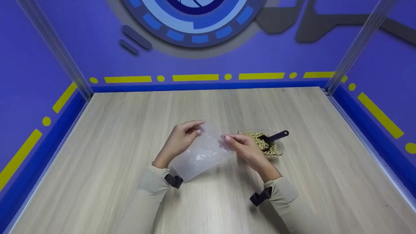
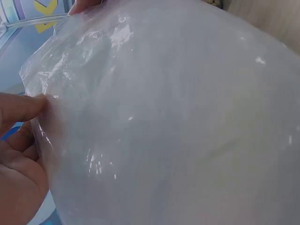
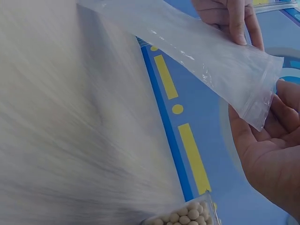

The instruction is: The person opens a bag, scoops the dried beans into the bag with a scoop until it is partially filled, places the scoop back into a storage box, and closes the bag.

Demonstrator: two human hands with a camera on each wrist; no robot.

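Note:
A translucent, frosted plastic zip bag (image 1: 203,159) hangs above the table, tilted and looking flat. My left hand (image 1: 182,138) pinches the bag near its upper left edge between thumb and fingers. At the upper right corner, by the seal strip, my right hand (image 1: 249,150) pinches the bag with thumb and fingertips. The left wrist view is mostly filled by the bag (image 2: 154,112), with my left thumb (image 2: 23,108) against its edge. In the right wrist view the bag's mouth end (image 3: 262,89) lies between both hands.
Just beyond my right hand stands a clear box of round, pale yellow beans (image 1: 252,134). A black scoop (image 1: 278,135) is stuck in the beans, handle pointing right. The wooden table (image 1: 130,120) is bounded by blue walls (image 1: 195,65) at the back and sides.

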